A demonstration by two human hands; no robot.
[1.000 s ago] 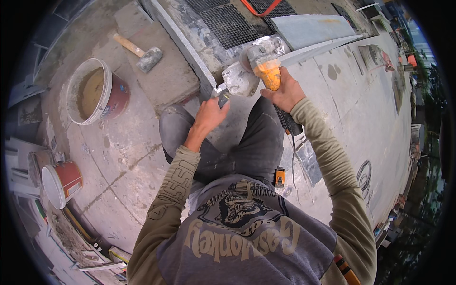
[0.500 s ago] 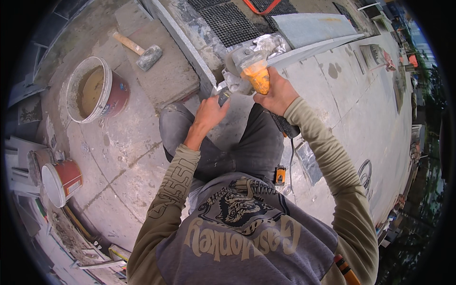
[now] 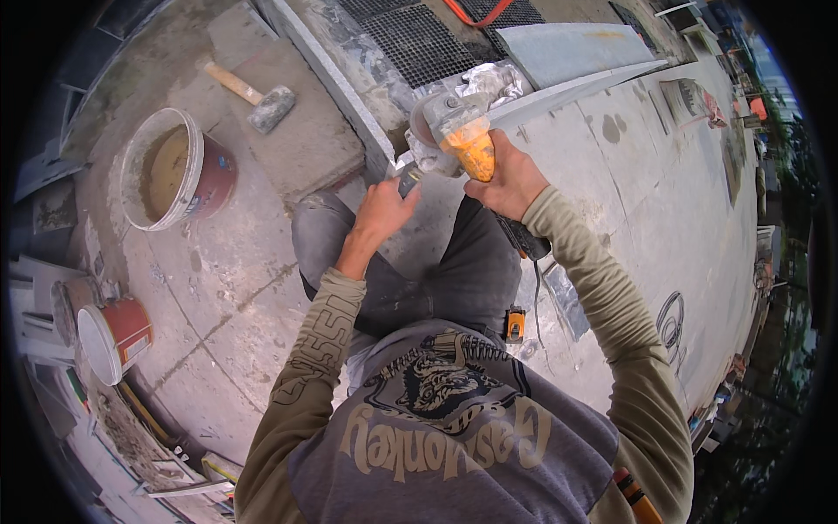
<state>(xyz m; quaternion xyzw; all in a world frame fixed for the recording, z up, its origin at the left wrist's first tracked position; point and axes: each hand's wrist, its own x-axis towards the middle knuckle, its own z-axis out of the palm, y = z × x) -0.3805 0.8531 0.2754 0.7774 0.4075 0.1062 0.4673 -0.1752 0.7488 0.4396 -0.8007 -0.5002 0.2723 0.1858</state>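
Note:
My right hand (image 3: 508, 177) is wrapped round the yellow and black body of an angle grinder (image 3: 471, 150). The grinder's round disc (image 3: 424, 120) stands at its left side, by the corner of a grey stone slab edge (image 3: 371, 131). My left hand (image 3: 384, 208) is closed round a dark grip (image 3: 409, 180) that looks like the grinder's side handle; how it joins the tool is hard to see. Crumpled silvery sheeting (image 3: 493, 80) lies behind and under the grinder head. The black rear of the tool and its cord (image 3: 538, 306) hang beside my right thigh.
A mallet (image 3: 272, 108) rests on a slab at the left. Near it stands a bucket (image 3: 196, 175) with murky liquid; a second red-and-white bucket (image 3: 131, 330) is nearer. Grey stone pieces (image 3: 572, 54) and black grid mats (image 3: 419, 44) lie ahead. Coiled wire (image 3: 670, 323) is at right.
The grinder head has shifted down slightly and turned, so more of its disc shows. Both hands keep their grips and have hardly moved.

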